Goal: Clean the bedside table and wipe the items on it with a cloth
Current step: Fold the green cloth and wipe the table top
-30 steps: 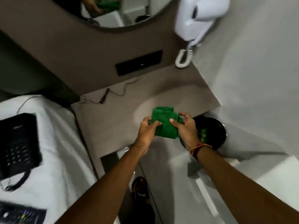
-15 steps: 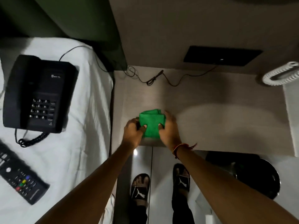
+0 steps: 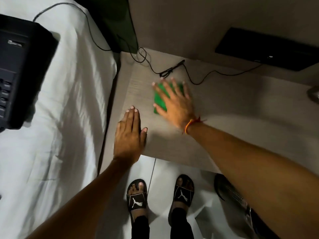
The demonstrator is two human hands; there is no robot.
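A folded green cloth (image 3: 159, 99) lies flat on the grey wood-grain bedside table (image 3: 233, 118), toward its left rear. My right hand (image 3: 174, 100) presses on the cloth with fingers spread, covering most of it. My left hand (image 3: 129, 137) rests flat on the table's front left corner, fingers together, holding nothing. A thin black cable (image 3: 172, 69) with a plug lies on the table just behind the cloth.
A black telephone (image 3: 19, 69) sits on the white bed sheet (image 3: 69, 118) to the left. A black wall panel (image 3: 265, 49) is behind the table. Below, my feet in black sandals (image 3: 137, 199) stand on white floor beside a dark bin (image 3: 231, 194).
Both hands held the folded cloth at the table's front edge. Now the left hand has let go and lies flat, and the right hand has pushed the cloth toward the back.
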